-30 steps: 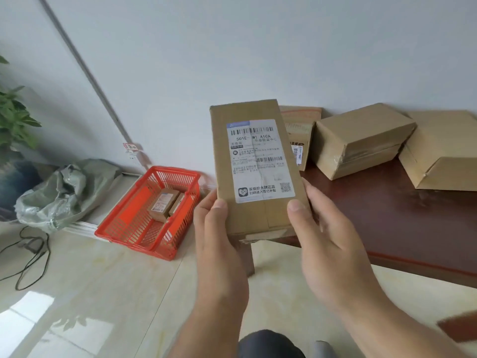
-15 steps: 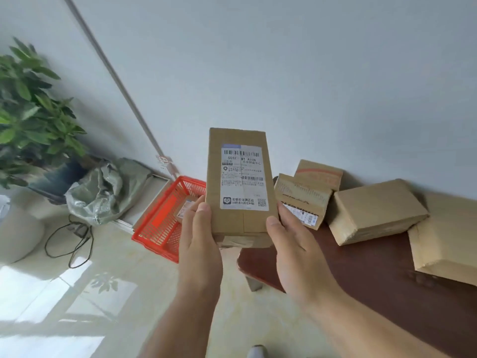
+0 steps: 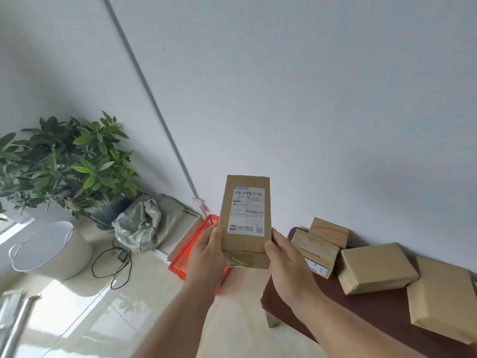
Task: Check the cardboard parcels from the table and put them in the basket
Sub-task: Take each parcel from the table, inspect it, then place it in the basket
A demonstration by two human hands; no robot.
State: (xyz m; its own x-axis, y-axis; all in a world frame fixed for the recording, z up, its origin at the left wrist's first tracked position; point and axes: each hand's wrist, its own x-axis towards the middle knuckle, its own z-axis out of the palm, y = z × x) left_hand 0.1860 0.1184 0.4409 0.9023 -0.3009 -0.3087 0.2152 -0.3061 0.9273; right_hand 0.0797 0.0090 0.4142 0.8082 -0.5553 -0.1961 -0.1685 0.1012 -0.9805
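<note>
Where both thumbs press, labelled parcel (image 3: 245,215) between left hand (image 3: 207,257) and right hand (image 3: 285,267).

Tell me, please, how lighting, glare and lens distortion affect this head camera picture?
In the head view, daylight glares off the floor tiles at lower left; the wide lens bends the wall pipe and tilts the table; the parcel held by the left hand and right hand is evenly lit, its label's small print too soft to read.
</note>
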